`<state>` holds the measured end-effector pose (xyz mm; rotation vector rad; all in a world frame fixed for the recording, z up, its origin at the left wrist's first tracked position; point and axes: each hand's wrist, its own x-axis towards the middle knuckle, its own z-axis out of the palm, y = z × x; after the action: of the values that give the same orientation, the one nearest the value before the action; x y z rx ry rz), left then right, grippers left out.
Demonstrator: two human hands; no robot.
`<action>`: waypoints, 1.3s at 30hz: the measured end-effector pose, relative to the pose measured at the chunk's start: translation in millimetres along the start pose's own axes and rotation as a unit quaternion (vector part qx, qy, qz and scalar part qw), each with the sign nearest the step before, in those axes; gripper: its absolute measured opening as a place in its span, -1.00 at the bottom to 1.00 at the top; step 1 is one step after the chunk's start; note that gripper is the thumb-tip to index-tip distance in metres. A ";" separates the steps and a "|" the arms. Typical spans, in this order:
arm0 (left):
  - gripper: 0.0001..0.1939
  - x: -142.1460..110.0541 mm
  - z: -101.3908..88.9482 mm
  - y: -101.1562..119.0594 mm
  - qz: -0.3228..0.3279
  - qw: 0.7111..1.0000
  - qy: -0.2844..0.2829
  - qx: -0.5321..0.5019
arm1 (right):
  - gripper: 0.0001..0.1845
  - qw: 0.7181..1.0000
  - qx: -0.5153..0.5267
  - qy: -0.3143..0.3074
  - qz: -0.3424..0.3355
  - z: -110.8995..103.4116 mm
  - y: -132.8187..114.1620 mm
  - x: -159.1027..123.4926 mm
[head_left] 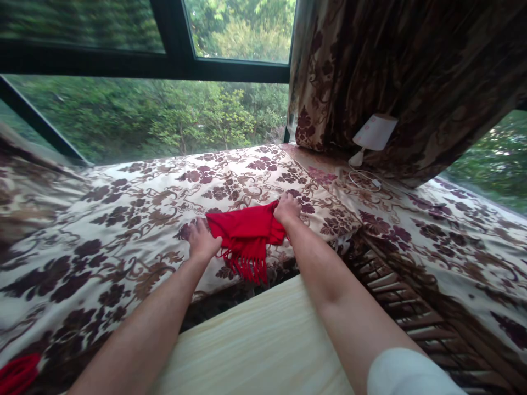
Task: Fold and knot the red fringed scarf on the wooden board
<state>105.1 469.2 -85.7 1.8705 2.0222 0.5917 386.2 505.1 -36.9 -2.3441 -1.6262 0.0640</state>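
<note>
A red fringed scarf [242, 226], folded into a small bundle, lies on the flower-patterned cloth [160, 203] of the window ledge. Its fringe hangs toward me at the ledge's front edge. At the scarf's left end, my left hand [201, 240] rests with fingers apart, the thumb touching or very close to the red fabric. My right hand [287, 208] has its fingers closed on the scarf's upper right corner. The fingertips of that hand are partly hidden.
A pale wood-grained tabletop [255, 340] lies below my forearms. On the right stand a small white lamp [375, 132] with a cord and a patterned curtain [329, 82]. Another red item [18, 374] sits at the lower left. Dark-framed windows [239, 70] rise behind.
</note>
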 end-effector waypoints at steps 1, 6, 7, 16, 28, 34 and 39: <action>-0.01 -1.7 -0.2 -2.4 0.038 0.998 -0.003 0.046 | -0.46 0.999 -0.009 -0.025 -0.044 6.1 -1.9 -5.1; -0.16 -12.5 15.5 0.1 0.179 0.956 -0.177 0.150 | -0.06 0.926 -0.048 -0.304 -0.217 30.4 -7.2 -25.0; -0.17 -14.4 20.5 0.8 0.183 0.943 -0.222 0.164 | 0.04 0.905 -0.064 -0.362 -0.213 33.2 -8.6 -27.6; -0.17 -15.7 34.2 -11.1 0.189 0.920 -0.301 0.167 | 0.19 0.888 -0.072 -0.411 -0.194 41.6 -17.9 -30.4; -0.28 -53.9 -47.3 48.7 0.201 0.946 -0.183 0.178 | -0.20 0.938 -0.054 -0.228 -0.256 -44.9 -39.8 -94.4; -0.34 -138.7 -96.3 35.7 0.162 0.962 -0.110 0.190 | -0.25 0.955 0.021 -0.166 -0.247 -73.6 -49.0 -195.8; -0.34 -224.9 -128.9 6.4 0.125 0.963 -0.083 0.225 | -0.22 0.951 0.055 -0.136 -0.274 -92.4 -48.9 -290.7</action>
<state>66.3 235.1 19.0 2.3670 1.9392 0.0188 254.4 233.3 27.7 -1.7853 -2.2827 0.3639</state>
